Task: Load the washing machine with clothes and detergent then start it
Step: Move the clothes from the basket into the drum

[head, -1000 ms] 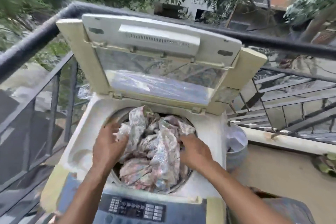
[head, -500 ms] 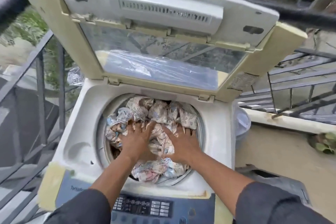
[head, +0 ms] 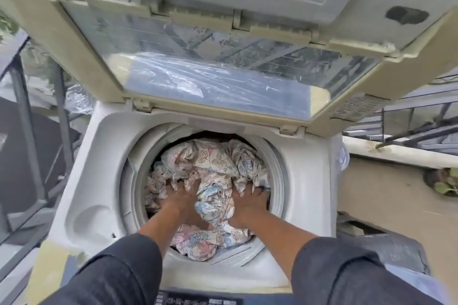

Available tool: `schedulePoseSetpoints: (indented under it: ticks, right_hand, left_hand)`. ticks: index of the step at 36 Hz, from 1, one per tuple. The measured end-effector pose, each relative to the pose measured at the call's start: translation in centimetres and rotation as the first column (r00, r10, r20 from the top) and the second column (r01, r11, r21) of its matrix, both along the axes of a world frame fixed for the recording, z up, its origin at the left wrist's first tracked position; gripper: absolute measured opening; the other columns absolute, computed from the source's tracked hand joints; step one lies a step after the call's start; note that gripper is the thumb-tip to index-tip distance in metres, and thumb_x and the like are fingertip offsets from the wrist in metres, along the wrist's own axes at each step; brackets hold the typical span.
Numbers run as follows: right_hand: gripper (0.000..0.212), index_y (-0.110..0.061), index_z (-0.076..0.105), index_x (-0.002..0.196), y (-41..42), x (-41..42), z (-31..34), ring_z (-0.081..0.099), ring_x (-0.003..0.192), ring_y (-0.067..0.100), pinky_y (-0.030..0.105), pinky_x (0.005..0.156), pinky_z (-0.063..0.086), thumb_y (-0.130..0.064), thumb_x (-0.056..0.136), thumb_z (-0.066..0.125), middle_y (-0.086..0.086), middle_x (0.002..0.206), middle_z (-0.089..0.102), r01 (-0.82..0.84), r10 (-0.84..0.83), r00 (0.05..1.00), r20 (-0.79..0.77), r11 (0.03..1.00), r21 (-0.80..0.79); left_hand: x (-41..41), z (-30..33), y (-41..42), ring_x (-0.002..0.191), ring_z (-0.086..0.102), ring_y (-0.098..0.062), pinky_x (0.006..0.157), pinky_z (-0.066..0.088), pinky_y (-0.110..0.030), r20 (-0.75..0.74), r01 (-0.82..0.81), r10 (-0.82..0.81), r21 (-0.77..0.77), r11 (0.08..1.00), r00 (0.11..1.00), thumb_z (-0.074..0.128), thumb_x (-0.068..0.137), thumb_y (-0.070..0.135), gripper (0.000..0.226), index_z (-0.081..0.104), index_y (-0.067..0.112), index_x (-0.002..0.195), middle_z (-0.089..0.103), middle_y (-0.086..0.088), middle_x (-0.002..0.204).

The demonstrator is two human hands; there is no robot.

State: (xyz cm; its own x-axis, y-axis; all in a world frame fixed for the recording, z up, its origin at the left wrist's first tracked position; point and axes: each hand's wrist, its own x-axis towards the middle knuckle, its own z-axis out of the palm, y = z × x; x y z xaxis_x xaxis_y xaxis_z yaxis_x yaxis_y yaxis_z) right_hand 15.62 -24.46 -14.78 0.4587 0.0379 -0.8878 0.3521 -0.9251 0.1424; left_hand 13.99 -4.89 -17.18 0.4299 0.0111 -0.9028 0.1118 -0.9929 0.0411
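A white top-loading washing machine stands with its lid raised upright behind the round drum opening. A crumpled floral cloth in cream, pink and blue fills the drum. My left hand presses down on the cloth at the drum's left side, fingers spread and sunk into the folds. My right hand presses down on the cloth at the right side, fingertips buried in the fabric. The dark control panel shows at the bottom edge. No detergent is in view.
A black metal balcony railing runs along the left and behind the machine. A plastic bag hangs by the left rail. At the right lie a concrete ledge, a beige floor and a small plant.
Both hands have pushed the cloth from above the rim down deep into the drum. My head has moved closer, so the machine fills the view.
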Motion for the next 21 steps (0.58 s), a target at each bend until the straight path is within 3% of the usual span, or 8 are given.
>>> schedulePoseSetpoints:
  ticks: [2, 4, 8, 11, 16, 21]
  right_hand:
    - [0.11, -0.028, -0.019, 0.163, 0.0, 0.1, -0.7, 0.0, 0.154, 0.056, 0.073, 0.12, 0.007, -0.071, 0.09, 0.052, 0.025, 0.17, -0.013, 0.029, -0.029, 1.0, 0.006, 1.0, -0.001]
    - [0.109, -0.027, -0.019, 0.163, -0.1, 0.2, -1.3, -0.001, 0.154, 0.056, 0.072, 0.121, 0.005, -0.072, 0.091, 0.049, 0.024, 0.17, -0.014, 0.033, -0.033, 0.999, 0.01, 0.999, -0.012]
    - [0.107, -0.027, -0.017, 0.163, -0.1, 0.7, -1.7, -0.002, 0.155, 0.054, 0.072, 0.121, 0.005, -0.075, 0.091, 0.047, 0.023, 0.17, -0.015, 0.046, -0.046, 0.999, 0.006, 0.999, -0.011]
    - [0.109, -0.028, -0.017, 0.163, -0.2, 1.0, -1.6, -0.003, 0.155, 0.054, 0.071, 0.122, 0.005, -0.074, 0.09, 0.049, 0.022, 0.17, -0.015, 0.071, -0.071, 0.997, -0.007, 0.997, 0.015]
    - [0.114, -0.035, -0.014, 0.162, -1.7, 1.2, -1.3, 0.005, 0.156, 0.048, 0.06, 0.125, 0.016, -0.07, 0.086, 0.062, 0.018, 0.172, -0.007, 0.208, -0.218, 0.975, 0.034, 0.959, 0.192]
    - [0.116, -0.036, -0.004, 0.164, -1.4, 1.6, 0.2, 0.015, 0.156, 0.044, 0.063, 0.124, 0.019, -0.059, 0.082, 0.075, 0.02, 0.171, 0.008, 0.314, -0.339, 0.94, 0.029, 0.897, 0.313]
  left_hand:
    - [0.1, 0.1, -0.4, 0.156, -0.004, -0.056, 0.119, 0.022, -0.076, -0.011, -0.041, 0.041, 0.016, 0.999, 0.999, 0.076, 0.053, 0.09, 0.158, -0.037, 0.044, 0.153, -0.022, -0.011, 0.171]
    - [0.2, 0.1, -0.8, 0.155, -0.005, -0.058, 0.117, 0.025, -0.078, 0.004, -0.046, 0.046, 0.029, 0.999, 0.999, 0.077, 0.054, 0.089, 0.157, -0.036, 0.044, 0.154, -0.024, -0.011, 0.171]
    - [0.2, -0.4, -1.0, 0.154, -0.009, -0.059, 0.115, 0.017, -0.083, 0.039, -0.03, 0.028, 0.059, 0.998, 0.999, 0.073, 0.057, 0.091, 0.153, -0.035, 0.042, 0.155, -0.024, -0.013, 0.171]
    - [0.5, -0.3, -1.2, 0.15, -0.024, -0.059, 0.11, 0.008, -0.088, 0.02, -0.017, 0.016, 0.069, 0.997, 1.0, 0.068, 0.059, 0.094, 0.152, -0.036, 0.04, 0.154, -0.028, -0.013, 0.17]
    - [1.3, 1.1, -1.2, 0.148, -0.031, -0.056, 0.108, 0.002, -0.089, 0.066, -0.044, 0.042, 0.031, 0.999, 0.997, 0.072, 0.063, 0.089, 0.147, -0.03, 0.041, 0.158, -0.026, -0.01, 0.171]
    - [0.8, 2.8, -2.1, 0.15, -0.031, -0.05, 0.112, 0.001, -0.086, 0.171, -0.091, 0.083, 0.038, 0.995, 0.982, 0.073, 0.069, 0.082, 0.137, -0.019, 0.04, 0.162, -0.026, -0.006, 0.171]
